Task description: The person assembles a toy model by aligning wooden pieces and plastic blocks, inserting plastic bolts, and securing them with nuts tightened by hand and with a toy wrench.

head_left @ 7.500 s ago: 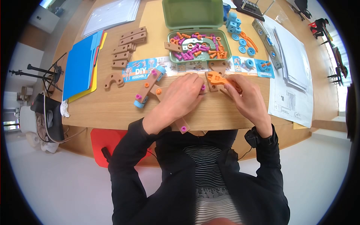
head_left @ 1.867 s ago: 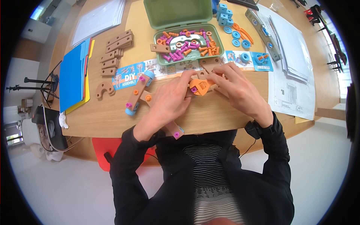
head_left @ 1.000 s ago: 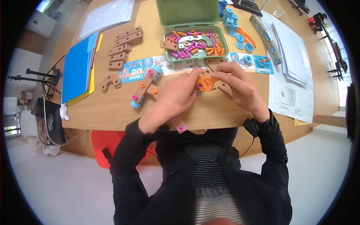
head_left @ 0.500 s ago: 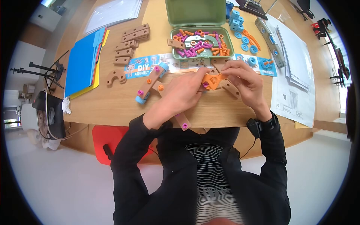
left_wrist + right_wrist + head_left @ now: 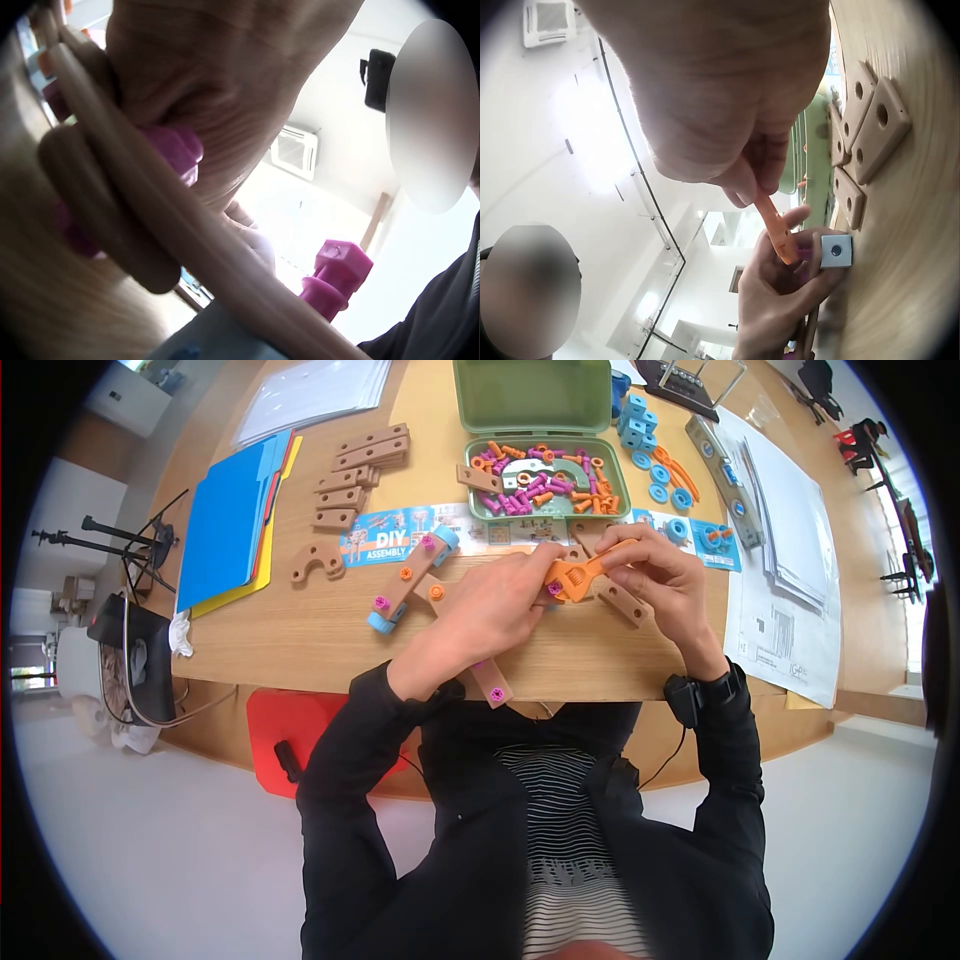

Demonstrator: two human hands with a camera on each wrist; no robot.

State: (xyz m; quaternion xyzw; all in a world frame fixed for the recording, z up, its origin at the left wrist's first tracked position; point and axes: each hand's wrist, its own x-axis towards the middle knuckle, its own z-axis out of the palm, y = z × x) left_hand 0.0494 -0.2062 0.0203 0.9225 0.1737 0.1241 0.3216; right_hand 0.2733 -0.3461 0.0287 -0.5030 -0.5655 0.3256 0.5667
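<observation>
In the head view my left hand (image 5: 490, 610) grips a brown-strip assembly (image 5: 490, 682) with purple and orange bolts and blue blocks. My right hand (image 5: 668, 582) pinches the handle of an orange wrench (image 5: 575, 578), whose head lies at a purple bolt (image 5: 555, 589) beside the left fingertips. The right wrist view shows the wrench (image 5: 778, 231) between thumb and fingers, its head by a blue block (image 5: 836, 251) that the left hand (image 5: 769, 307) holds. In the left wrist view a long brown strip (image 5: 180, 217) crosses under the palm, with a purple bolt (image 5: 337, 279) standing out of it.
Behind the hands stands a green box (image 5: 545, 517) of bolts, lid raised. Brown strips (image 5: 342, 498) and a curved piece (image 5: 318, 562) lie left, near blue folders (image 5: 225, 520). Blue blocks (image 5: 635, 425), blue discs (image 5: 659, 493) and orange pliers (image 5: 678, 475) lie back right; a loose strip (image 5: 623, 604) is by the right hand.
The wrench was apart from the purple bolt at first, then came over it; its handle has since swung in the right fingers. The left hand keeps its grip. The head view has shifted slightly.
</observation>
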